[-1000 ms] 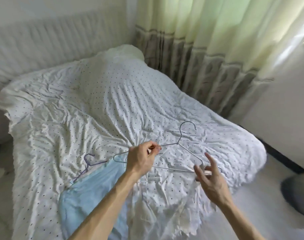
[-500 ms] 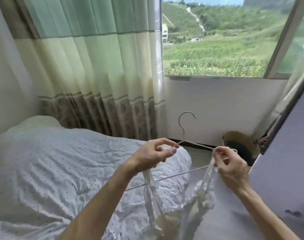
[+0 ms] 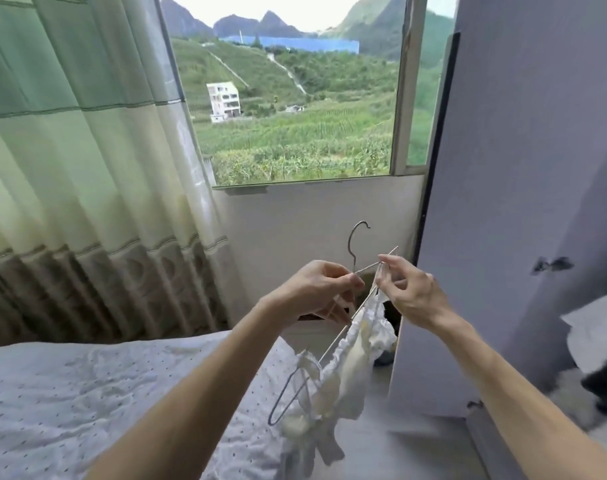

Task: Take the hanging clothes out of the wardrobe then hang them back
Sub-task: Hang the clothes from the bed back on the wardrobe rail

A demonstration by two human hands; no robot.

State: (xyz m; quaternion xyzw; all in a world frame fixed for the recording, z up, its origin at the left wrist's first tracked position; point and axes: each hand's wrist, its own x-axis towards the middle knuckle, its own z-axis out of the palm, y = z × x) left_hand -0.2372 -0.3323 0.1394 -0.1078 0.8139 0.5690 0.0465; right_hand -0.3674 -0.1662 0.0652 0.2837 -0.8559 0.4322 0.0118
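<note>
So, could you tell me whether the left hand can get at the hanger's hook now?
Probably yes: the left hand pinches the hanger just below the hook, which stands bare above it, though the hand would have to let go first.

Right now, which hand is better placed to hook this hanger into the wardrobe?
Probably the left hand: it pinches the hanger just under its hook; the right hand only pinches its shoulder.
</note>
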